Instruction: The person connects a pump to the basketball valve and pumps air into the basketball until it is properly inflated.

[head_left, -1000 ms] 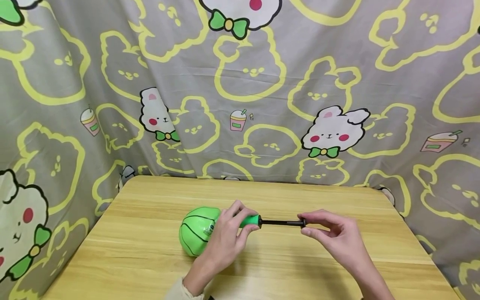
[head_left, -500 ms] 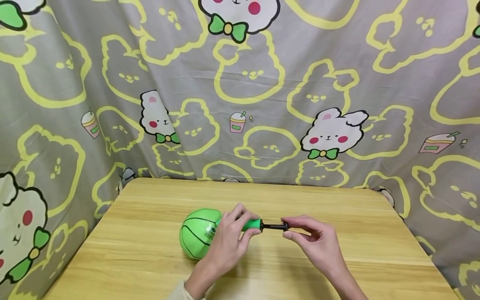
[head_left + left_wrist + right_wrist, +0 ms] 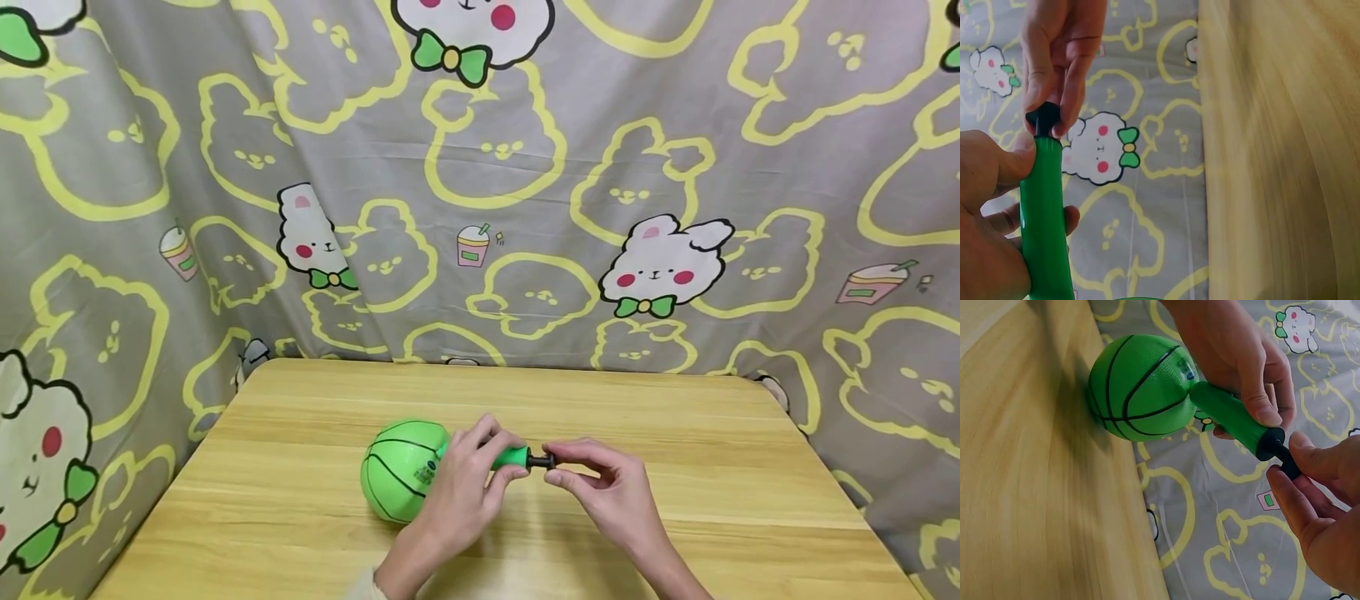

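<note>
A green ball with black lines (image 3: 397, 475) sits on the wooden table, left of both hands. My left hand (image 3: 461, 492) grips the green barrel of a small hand pump (image 3: 1232, 419), whose far end meets the ball in the right wrist view. With thumb and fingers, my right hand (image 3: 603, 492) pinches the black handle (image 3: 1043, 115) at the pump's other end. Only a short length of the black rod shows between handle and barrel. In the head view the left hand hides part of the barrel and its joint with the ball.
The wooden table (image 3: 300, 408) spreads beneath the hands. Behind it and at both sides hangs a grey curtain (image 3: 525, 292) printed with yellow outlines and white cartoon rabbits.
My right hand has moved left, pushing the handle toward the barrel, so much less of the rod shows. The left hand and the ball have shifted slightly right and down in the view.
</note>
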Available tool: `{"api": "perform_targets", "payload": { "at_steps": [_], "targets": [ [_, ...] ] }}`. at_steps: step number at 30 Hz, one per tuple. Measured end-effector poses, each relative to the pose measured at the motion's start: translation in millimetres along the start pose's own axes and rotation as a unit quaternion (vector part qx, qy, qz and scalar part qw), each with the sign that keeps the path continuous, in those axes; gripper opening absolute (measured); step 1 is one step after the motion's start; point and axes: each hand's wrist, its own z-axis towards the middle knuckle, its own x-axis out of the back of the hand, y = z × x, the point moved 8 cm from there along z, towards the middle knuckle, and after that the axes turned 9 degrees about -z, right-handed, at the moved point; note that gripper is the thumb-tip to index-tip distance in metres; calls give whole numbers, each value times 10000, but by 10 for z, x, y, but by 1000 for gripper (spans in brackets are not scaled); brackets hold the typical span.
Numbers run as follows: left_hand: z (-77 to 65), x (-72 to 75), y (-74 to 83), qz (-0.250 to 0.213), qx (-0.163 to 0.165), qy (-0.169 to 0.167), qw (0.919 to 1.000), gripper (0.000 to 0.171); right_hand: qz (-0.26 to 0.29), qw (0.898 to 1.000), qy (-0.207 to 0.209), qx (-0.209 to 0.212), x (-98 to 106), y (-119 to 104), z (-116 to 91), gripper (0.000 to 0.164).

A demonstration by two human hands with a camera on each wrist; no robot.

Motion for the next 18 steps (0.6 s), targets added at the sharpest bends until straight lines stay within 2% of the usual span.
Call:
{"api": "perform_targets", "payload": {
  "at_steps": [12, 18],
  "targets": [
    [5, -2, -18, -204, 61, -144, 9997, 19, 8, 9988, -474, -106, 31, -45, 15, 28],
    [-4, 4, -31, -215, 46, -104, 9997, 19, -9, 9985, -538, -16, 127, -87, 22, 29]
  ]
}}
